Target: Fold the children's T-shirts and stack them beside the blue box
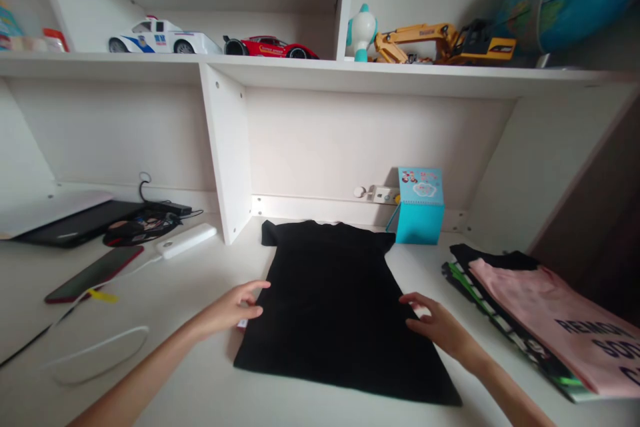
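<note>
A black T-shirt [335, 307] lies flat on the white desk [190, 320], neck toward the wall, sleeves out. My left hand [235, 310] rests at the shirt's left edge, fingers stretched and lightly curled, touching the fabric. At the shirt's right edge lies my right hand [435, 323], fingers extended over the cloth. Neither hand is closed around anything.
A stack of folded clothes with a pink shirt [555, 323] on top sits at the right. A teal box [420, 207] stands behind the shirt. Left: a phone [95, 273], a white power bank [186, 240], cables, a laptop [60, 217]. Toy cars and a digger line the shelf above.
</note>
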Available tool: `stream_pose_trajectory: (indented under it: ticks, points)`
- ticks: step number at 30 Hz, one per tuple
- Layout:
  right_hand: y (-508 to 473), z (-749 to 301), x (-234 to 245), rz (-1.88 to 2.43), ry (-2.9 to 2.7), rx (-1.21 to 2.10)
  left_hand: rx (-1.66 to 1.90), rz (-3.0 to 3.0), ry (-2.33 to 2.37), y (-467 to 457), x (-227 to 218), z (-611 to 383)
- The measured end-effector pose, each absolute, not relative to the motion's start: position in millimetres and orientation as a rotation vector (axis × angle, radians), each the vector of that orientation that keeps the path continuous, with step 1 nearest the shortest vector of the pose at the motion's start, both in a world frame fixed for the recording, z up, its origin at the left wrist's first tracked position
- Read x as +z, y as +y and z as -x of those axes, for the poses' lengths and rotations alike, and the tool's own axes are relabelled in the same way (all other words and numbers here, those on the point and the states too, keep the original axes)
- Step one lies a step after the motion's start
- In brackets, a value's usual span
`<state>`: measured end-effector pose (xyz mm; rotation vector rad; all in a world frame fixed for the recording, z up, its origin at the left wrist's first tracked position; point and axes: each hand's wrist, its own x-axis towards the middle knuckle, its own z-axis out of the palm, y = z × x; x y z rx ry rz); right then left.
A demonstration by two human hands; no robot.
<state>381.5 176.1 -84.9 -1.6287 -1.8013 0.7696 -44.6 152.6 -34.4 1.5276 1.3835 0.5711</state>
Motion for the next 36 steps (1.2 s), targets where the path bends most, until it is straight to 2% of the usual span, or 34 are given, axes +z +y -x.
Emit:
stream_pose_trajectory:
  ticks: [3, 5, 9, 11, 13, 16, 23, 28, 36]
  points:
    - [165.7, -384.6, -88.3, 1.657, -1.895, 0.676, 0.447, -1.54, 1.414, 143.1, -31.5, 48.8]
    - [154.3, -387.7, -83.5, 1.663, -1.953, 0.729, 0.324, -1.537, 1.374, 137.6, -29.0, 56.7]
    - [143.3, -403.8, -59.6, 1.567, -2.032, 1.246, -0.025, -1.736, 1.274, 141.6, -11.5, 68.7]
    - [158.0, -412.2, -47.5, 1.52, -1.965, 1.457, 0.025, -1.981, 1.391, 155.8, -2.6, 57.8]
    - [188.7, -414.2, -41.6, 1.635, -1.737, 1.416, 0.26, -2.224, 1.519, 177.1, -2.4, 31.7]
    - [248.5, -402.9, -47.2, 1.82, -1.379, 1.179, 0.494, -2.421, 1.489, 212.6, -22.9, -19.9]
    - [336.7, -375.4, -76.5, 1.9, -1.148, 1.036, 0.235, -2.431, 1.629, 256.6, -80.6, -58.7]
    - [359.5, -373.3, -84.5, 1.849, -1.165, 1.043, 0.246, -2.455, 1.633, 257.4, -84.7, -51.4]
    - [359.9, -347.3, -81.4, 1.364, -1.507, 1.105, 0.256, -2.424, 1.617, 257.7, -83.5, -54.4]
